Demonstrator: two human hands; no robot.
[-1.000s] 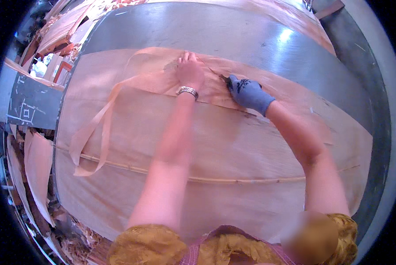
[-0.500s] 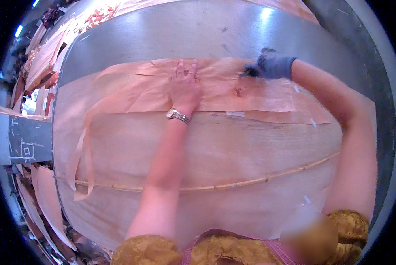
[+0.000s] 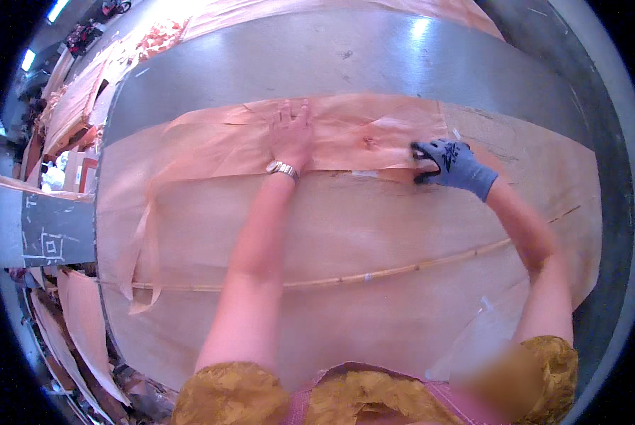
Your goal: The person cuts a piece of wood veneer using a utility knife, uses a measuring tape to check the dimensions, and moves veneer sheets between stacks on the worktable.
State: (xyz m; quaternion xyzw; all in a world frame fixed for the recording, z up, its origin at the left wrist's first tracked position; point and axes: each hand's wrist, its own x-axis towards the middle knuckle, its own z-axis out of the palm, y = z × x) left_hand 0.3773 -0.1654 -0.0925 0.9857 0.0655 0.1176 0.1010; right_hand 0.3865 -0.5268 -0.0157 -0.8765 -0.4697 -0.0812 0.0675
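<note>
A thin, reddish wood veneer strip (image 3: 225, 145) lies across a broader, paler veneer sheet (image 3: 211, 227). My bare left hand (image 3: 291, 138), with a metal-band watch (image 3: 282, 168) at the wrist, rests flat on the strip, fingers spread. To its right, a dark knot (image 3: 370, 143) shows in the wood. My right hand (image 3: 452, 166) wears a grey glove with black fingertips. It touches the strip's right end near the lower corner, thumb and fingers bent but apart. I make out no tool in it. A narrow veneer ribbon (image 3: 142, 255) trails from the strip's left end.
A long, thin tan strip (image 3: 395, 272) curves across the sheet nearer me. Small tape pieces (image 3: 365, 173) stick to the wood. Beyond lies a shiny grey surface (image 3: 282, 60). Veneer scraps (image 3: 158, 39) heap at the far left; stacked sheets (image 3: 87, 312) stand at the near left.
My right hand has come down toward me from the strip's far edge to its right end. The reddish veneer now reaches less far right. My left hand stays pressed on the strip.
</note>
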